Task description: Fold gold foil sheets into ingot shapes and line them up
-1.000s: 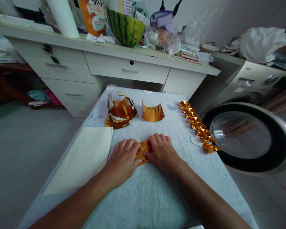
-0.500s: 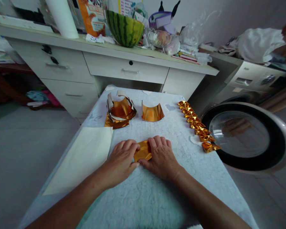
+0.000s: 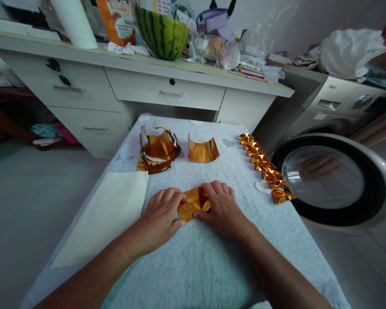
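Observation:
Between my hands, low over the table, is a piece of gold foil paper (image 3: pixel 190 206), creased and partly curled at its right end. My left hand (image 3: pixel 164 210) pinches its left edge, thumb below and fingers above. My right hand (image 3: pixel 221 208) grips the right edge, the thumb pressed on the lower side. Beyond them stands a single curved gold sheet (image 3: pixel 203 151). To its left lies a curled stack of gold sheets (image 3: pixel 159 148) with pale backs. A row of folded gold pieces (image 3: pixel 263 165) runs along the table's right side.
A cream sheet of paper (image 3: pixel 106 214) lies at the left on the cloth-covered table (image 3: pixel 186 270). A white desk (image 3: pixel 148 83) stands behind, holding a cut watermelon (image 3: pixel 161 34) and clutter. At the right, a washing machine's round door (image 3: pixel 334 180) hangs open beside the table.
My right hand has shifted slightly right, and more of the gold foil paper shows between my hands, its right end now bent up. The view has shifted a little.

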Demonstrator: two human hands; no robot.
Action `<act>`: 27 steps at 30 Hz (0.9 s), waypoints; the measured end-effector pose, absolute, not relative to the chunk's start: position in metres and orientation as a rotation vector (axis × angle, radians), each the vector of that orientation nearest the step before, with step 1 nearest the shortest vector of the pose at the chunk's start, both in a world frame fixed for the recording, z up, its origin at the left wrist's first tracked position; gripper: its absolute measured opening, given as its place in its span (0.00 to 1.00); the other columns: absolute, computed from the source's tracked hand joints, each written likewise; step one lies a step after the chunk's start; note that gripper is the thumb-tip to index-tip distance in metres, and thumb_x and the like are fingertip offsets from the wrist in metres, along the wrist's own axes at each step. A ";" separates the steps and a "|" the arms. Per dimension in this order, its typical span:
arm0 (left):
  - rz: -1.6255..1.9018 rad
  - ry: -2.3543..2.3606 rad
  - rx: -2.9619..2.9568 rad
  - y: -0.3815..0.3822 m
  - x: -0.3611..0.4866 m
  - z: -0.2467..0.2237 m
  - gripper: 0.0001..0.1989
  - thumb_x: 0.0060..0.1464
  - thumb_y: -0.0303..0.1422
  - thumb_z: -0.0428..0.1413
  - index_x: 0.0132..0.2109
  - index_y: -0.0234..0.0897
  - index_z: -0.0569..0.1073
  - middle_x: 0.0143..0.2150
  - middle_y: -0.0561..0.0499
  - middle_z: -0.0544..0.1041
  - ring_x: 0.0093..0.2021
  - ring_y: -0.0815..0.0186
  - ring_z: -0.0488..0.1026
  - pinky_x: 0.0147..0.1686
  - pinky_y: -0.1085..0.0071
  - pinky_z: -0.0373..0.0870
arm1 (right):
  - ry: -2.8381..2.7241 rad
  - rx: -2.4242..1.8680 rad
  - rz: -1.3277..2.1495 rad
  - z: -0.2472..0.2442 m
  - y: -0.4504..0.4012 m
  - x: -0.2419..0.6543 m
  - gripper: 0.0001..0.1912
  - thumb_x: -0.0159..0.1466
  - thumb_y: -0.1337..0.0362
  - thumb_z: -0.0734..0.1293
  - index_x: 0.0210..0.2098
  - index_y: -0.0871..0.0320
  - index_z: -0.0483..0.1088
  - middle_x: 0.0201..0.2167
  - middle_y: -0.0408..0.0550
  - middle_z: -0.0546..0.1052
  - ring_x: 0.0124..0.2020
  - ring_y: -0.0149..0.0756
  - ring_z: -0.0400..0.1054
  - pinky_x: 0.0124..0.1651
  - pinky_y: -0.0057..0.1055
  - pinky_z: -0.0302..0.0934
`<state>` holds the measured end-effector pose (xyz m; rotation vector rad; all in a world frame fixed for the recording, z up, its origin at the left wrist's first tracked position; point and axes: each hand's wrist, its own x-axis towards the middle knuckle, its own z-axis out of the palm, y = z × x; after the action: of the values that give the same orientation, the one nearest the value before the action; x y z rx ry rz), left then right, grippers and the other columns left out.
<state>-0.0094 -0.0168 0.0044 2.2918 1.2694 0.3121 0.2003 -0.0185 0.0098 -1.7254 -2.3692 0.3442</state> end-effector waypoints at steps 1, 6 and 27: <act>0.309 1.272 2.289 -0.017 -0.009 0.005 0.17 0.53 0.31 0.57 0.50 0.39 0.65 0.52 0.48 0.67 0.54 0.55 0.62 0.55 0.55 0.60 | -2.371 -1.734 0.349 0.010 -0.018 0.203 0.33 0.55 0.47 0.72 0.55 0.54 0.64 0.47 0.52 0.68 0.48 0.48 0.60 0.51 0.45 0.55; 0.309 1.278 2.283 -0.017 -0.009 0.005 0.18 0.53 0.30 0.56 0.51 0.40 0.65 0.53 0.48 0.67 0.54 0.56 0.62 0.55 0.55 0.60 | -2.381 -1.821 0.353 0.009 -0.012 0.214 0.41 0.55 0.47 0.72 0.63 0.53 0.58 0.54 0.56 0.66 0.51 0.51 0.60 0.52 0.48 0.55; 0.370 1.256 2.286 -0.019 -0.009 0.008 0.14 0.52 0.28 0.55 0.47 0.41 0.67 0.50 0.48 0.68 0.52 0.56 0.63 0.53 0.56 0.61 | -2.304 -1.821 0.477 0.021 0.000 0.246 0.30 0.57 0.63 0.70 0.57 0.58 0.62 0.55 0.56 0.66 0.53 0.50 0.60 0.53 0.45 0.56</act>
<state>-0.0089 -0.0187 0.0083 2.2857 1.2563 0.3698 0.2458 -0.0001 0.0214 -1.8214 -2.3042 0.4769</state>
